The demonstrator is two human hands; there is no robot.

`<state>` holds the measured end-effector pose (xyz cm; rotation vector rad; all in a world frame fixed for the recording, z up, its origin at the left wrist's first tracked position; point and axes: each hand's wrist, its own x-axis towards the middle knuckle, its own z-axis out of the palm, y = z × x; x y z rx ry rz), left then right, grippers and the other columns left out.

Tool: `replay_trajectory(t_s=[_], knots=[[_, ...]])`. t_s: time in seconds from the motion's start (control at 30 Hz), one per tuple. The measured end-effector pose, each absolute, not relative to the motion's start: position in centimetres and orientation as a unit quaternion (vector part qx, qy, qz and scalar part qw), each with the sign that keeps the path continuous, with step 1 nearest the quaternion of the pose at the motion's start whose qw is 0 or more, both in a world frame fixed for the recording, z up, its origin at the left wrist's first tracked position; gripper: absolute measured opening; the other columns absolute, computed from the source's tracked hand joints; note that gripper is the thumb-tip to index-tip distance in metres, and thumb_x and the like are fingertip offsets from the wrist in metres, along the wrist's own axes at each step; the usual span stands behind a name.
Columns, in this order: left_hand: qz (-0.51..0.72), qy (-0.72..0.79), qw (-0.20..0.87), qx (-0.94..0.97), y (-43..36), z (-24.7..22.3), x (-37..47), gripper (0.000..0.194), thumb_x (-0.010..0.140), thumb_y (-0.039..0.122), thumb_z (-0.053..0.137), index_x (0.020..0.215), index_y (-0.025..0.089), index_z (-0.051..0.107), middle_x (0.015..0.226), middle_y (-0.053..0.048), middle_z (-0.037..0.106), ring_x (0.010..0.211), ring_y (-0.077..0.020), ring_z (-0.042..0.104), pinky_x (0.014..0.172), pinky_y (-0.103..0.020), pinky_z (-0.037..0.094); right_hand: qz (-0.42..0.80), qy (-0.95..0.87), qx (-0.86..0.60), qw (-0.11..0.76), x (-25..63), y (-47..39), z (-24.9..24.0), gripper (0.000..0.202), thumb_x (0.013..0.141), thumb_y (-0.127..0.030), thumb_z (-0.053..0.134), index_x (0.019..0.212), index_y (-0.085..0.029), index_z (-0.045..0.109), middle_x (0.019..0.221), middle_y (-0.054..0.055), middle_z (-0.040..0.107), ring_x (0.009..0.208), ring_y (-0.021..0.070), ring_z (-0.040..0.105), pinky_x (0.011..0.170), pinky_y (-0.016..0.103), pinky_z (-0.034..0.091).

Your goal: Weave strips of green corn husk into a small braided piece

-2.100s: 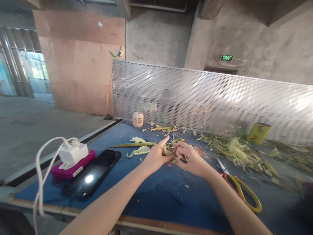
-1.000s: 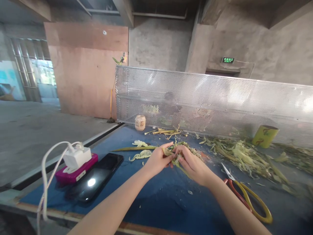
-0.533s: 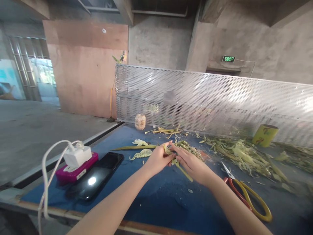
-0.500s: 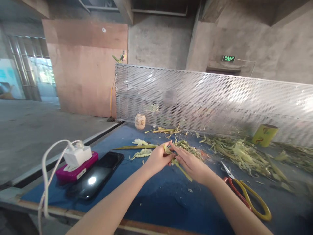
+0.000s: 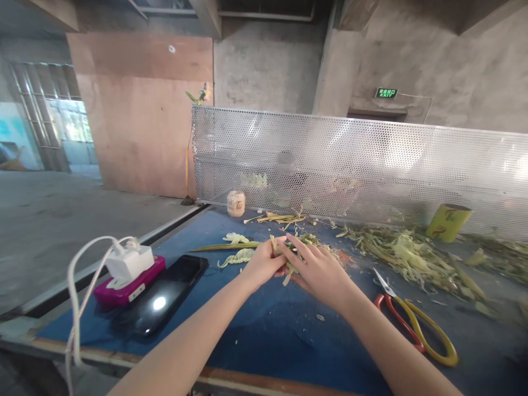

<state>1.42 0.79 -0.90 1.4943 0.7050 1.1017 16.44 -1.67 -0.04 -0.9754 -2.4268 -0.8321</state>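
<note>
Both of my hands meet above the middle of the blue tabletop (image 5: 264,330). My left hand (image 5: 264,260) is closed on a pale yellow-green leaf strip (image 5: 287,276), whose short end hangs below the fingers. From the right, my right hand (image 5: 317,267) reaches over the strip with bent fingers touching it and the left fingertips; its thumb is mostly hidden. Behind the hands lies a heap of chopped green plant bits (image 5: 311,240). Left of them are a curled pale leaf (image 5: 238,257) and a long green stalk (image 5: 225,247).
Scissors (image 5: 398,308) with red and yellow handles lie at the right, blades partly apart. Beyond are shredded leaves (image 5: 406,253) and a yellow-green roll (image 5: 449,223). A twine ball (image 5: 236,204), black phone (image 5: 177,294) and magenta power strip (image 5: 127,286) sit leftward. A perforated metal screen (image 5: 350,165) stands behind.
The long tail of the leaf strip that stretched under my right hand now shows as a short hanging end. My right hand has shifted slightly left and turned over the left fingers.
</note>
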Motion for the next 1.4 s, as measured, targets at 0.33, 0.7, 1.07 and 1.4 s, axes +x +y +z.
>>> replay_trajectory(t_s=[0.33, 0.7, 1.07, 1.4], knots=[[0.541, 0.331, 0.611, 0.475, 0.4, 0.2, 1.2, 0.049, 0.063, 0.023, 0.067, 0.108, 0.011, 0.053, 0.057, 0.002, 0.056, 0.047, -0.0062, 0.048, 0.046, -0.019, 0.034, -0.380, -0.857, -0.209, 0.279, 17.2, -2.3, 0.4, 0.032, 0.084, -0.014, 0.044, 0.110, -0.033, 0.050, 0.113, 0.000, 0.057, 0.095, 0.0176, 0.049, 0.080, 0.038, 0.039], [0.552, 0.332, 0.626, 0.439, 0.4, 0.2, 1.2, 0.037, 0.067, 0.018, 0.064, 0.102, 0.010, 0.057, 0.053, 0.001, 0.057, 0.043, -0.0056, 0.049, 0.044, -0.018, 0.038, -0.326, -0.880, -0.211, 0.273, 17.5, -1.6, 0.3, 0.028, 0.084, -0.015, 0.043, 0.106, -0.030, 0.053, 0.110, 0.002, 0.059, 0.095, 0.0188, 0.050, 0.084, 0.042, 0.036], [0.583, 0.306, 0.609, 0.442, 0.7, 0.0, 1.3, 0.041, 0.065, 0.016, 0.065, 0.104, 0.009, 0.054, 0.059, 0.001, 0.059, 0.038, -0.0037, 0.044, 0.045, -0.021, 0.037, -0.386, -0.834, -0.211, 0.334, 16.9, -2.4, -0.3, 0.019, 0.080, -0.017, 0.053, 0.092, -0.030, 0.059, 0.086, 0.000, 0.063, 0.085, 0.0165, 0.047, 0.079, 0.034, 0.032], [0.583, 0.289, 0.603, 0.462, 0.1, -0.1, 1.6, 0.074, 0.056, 0.021, 0.073, 0.121, 0.017, 0.039, 0.081, -0.002, 0.054, 0.054, -0.0070, 0.050, 0.042, -0.019, 0.036, -0.220, -0.862, -0.237, 0.391, 16.5, -2.0, 0.2, 0.016, 0.083, -0.017, 0.049, 0.089, -0.024, 0.062, 0.079, 0.000, 0.063, 0.087, 0.0136, 0.054, 0.077, 0.031, 0.031]])
